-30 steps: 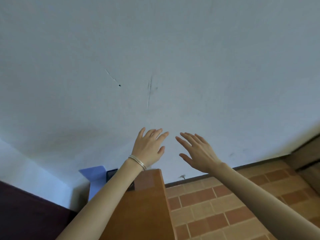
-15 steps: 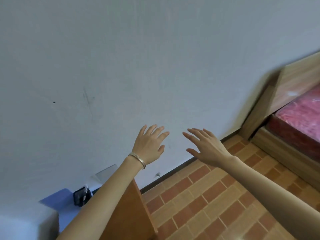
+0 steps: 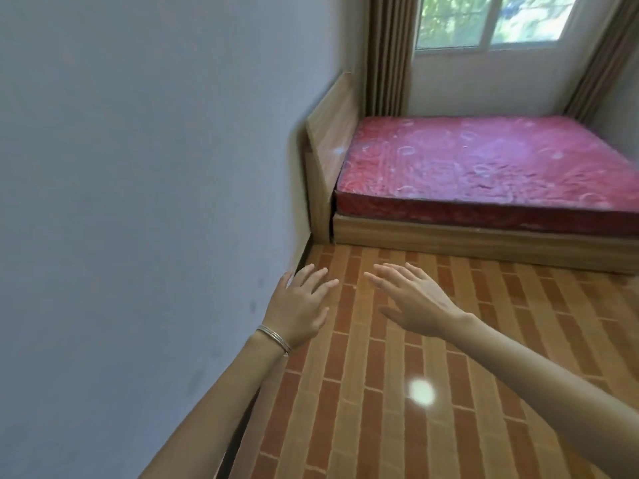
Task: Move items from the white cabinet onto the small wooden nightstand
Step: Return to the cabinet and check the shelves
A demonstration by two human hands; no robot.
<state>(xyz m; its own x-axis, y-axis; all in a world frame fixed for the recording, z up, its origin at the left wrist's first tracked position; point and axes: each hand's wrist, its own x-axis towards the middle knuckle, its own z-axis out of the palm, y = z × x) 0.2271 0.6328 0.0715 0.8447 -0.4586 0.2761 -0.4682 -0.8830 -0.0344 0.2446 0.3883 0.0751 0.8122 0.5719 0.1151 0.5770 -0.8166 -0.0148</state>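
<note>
Left grip [image 3: 297,305] and right grip [image 3: 411,302] spread, empty, over floor [image 3: 380,392]; cabinet, nightstand out of view, direction unknowable.

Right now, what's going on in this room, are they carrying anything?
No. A person holds both arms out over the brick-pattern floor, left hand and right hand open, fingers spread, holding nothing. A bracelet sits on the left wrist. Ahead is a wooden bed with a bare red mattress. Neither cabinet nor nightstand is in view.
</note>
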